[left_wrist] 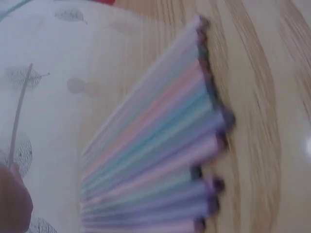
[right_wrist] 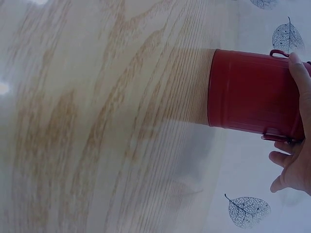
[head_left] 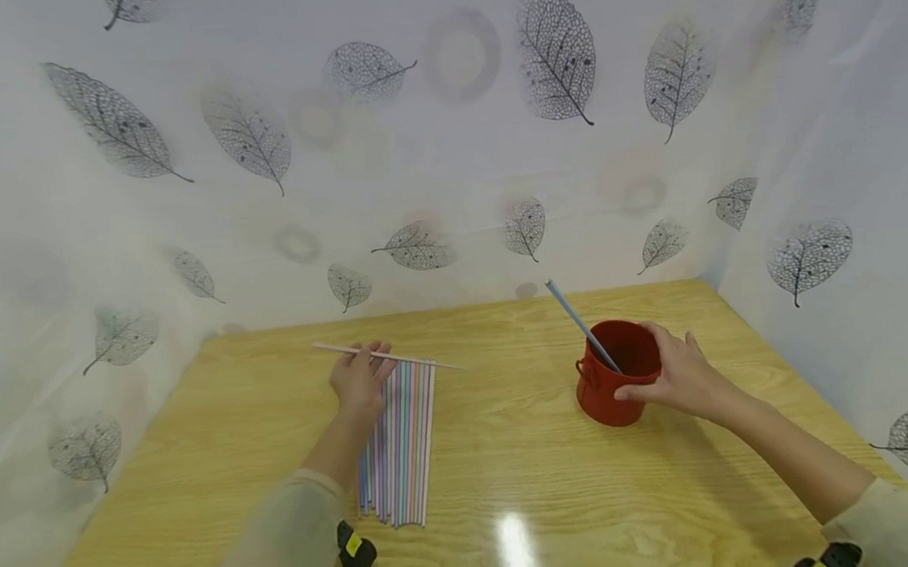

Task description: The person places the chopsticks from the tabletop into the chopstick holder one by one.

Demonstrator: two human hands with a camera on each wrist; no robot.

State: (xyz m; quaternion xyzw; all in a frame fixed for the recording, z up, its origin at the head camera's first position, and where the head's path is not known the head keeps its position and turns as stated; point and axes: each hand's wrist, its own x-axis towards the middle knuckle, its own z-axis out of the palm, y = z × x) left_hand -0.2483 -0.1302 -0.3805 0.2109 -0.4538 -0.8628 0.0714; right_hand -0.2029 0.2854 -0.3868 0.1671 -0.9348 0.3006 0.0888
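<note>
My left hand [head_left: 356, 383] pinches a pale pink drinking straw [head_left: 332, 348] between thumb and fingers, the straw lying crosswise over the far ends of a row of pastel straws [head_left: 410, 443]. In the left wrist view that same held straw [left_wrist: 19, 116] sticks up from the fingertips. On the right, a small red metal bucket [head_left: 608, 403] stands upright with a grey-blue straw [head_left: 573, 314] leaning out over its left rim. My right hand [head_left: 686, 375] grips the bucket by its right side, thumb on the near wall; the other fingers are partly hidden behind the rim.
The wooden table [head_left: 505, 448] carries the straws at left and the bucket at right, with bare wood between them. A white curtain [head_left: 450, 167] printed with grey leaves hangs along the back and both sides. Small wire handle loops [right_wrist: 279, 52] stick out from the bucket's sides.
</note>
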